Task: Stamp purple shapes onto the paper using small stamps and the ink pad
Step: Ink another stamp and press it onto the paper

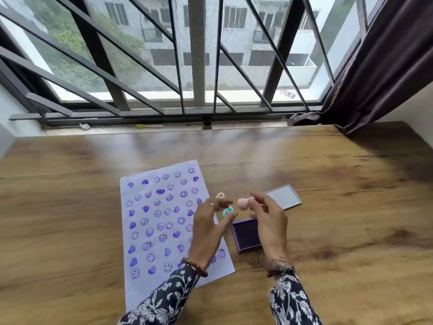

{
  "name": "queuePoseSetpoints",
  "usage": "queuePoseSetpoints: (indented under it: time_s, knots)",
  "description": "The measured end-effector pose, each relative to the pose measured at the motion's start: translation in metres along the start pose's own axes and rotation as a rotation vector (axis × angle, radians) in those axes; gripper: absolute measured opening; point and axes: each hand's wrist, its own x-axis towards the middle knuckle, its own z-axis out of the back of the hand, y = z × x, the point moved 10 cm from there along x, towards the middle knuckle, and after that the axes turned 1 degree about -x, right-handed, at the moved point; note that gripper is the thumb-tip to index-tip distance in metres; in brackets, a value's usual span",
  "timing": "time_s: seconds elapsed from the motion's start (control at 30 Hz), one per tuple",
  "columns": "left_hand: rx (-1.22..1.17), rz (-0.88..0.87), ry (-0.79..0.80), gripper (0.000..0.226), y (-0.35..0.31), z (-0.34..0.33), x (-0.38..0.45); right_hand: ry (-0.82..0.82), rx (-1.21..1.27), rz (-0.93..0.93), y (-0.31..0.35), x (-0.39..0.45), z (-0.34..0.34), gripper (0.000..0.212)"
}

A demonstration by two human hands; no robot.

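Observation:
A white paper lies on the wooden table, covered with several purple hearts and smiley faces. My right hand holds a small pink stamp by its fingertips, above the open purple ink pad. My left hand hovers over the paper's right edge, fingers apart, its fingertips close around a teal stamp; whether it touches the stamp I cannot tell. A cream stamp stands just behind the teal one.
The ink pad's lid lies on the wooden table behind my right hand. A window with dark metal bars runs along the far edge, and a dark curtain hangs at the right.

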Motion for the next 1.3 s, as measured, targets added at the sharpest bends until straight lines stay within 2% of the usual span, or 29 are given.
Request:
queuePoseSetpoints:
  time_s: [0.1,0.23,0.43,0.57,0.67,0.77,0.83,0.87,0.97,1.0,1.1,1.3]
  knots:
    - [-0.198,0.083,0.128,0.031,-0.009,-0.011,-0.001,0.122,0.327,-0.095,-0.001,-0.016,-0.013,0.015]
    - [-0.293,0.112,0.096,0.029,-0.014,-0.005,-0.007,0.224,0.475,-0.116,0.003,-0.031,-0.021,0.015]
    - [-0.262,0.090,0.120,0.038,-0.016,-0.004,-0.019,0.222,0.510,-0.176,-0.004,-0.044,-0.015,0.017]
    - [-0.216,0.040,0.121,0.034,-0.017,-0.004,-0.024,0.228,0.741,-0.371,-0.020,-0.060,-0.020,0.031]
    - [-0.136,0.020,0.127,0.034,-0.009,0.001,-0.028,0.160,0.892,-0.550,-0.044,-0.068,-0.018,0.027]
    - [-0.064,0.042,0.170,0.035,0.003,0.002,-0.033,0.139,0.935,-0.595,-0.059,-0.070,-0.013,0.021]
    - [-0.038,0.052,0.192,0.037,0.009,0.000,-0.036,0.136,0.817,-0.491,-0.058,-0.065,-0.004,0.011]
    - [-0.031,0.047,0.203,0.037,0.010,-0.001,-0.036,0.112,0.640,-0.401,-0.055,-0.061,0.005,0.007]
    - [0.020,0.017,0.250,0.038,0.011,-0.008,-0.035,0.000,-0.090,-0.117,-0.029,-0.052,0.030,0.009]
    - [0.037,0.011,0.266,0.038,0.011,-0.012,-0.034,-0.009,-0.235,-0.022,-0.016,-0.052,0.030,0.010]
    - [0.042,0.031,0.290,0.036,0.015,-0.019,-0.030,0.009,-0.474,0.177,0.007,-0.059,0.015,0.011]
    - [0.048,0.062,0.308,0.036,0.022,-0.024,-0.024,0.047,-0.718,0.193,0.012,-0.053,0.002,0.017]
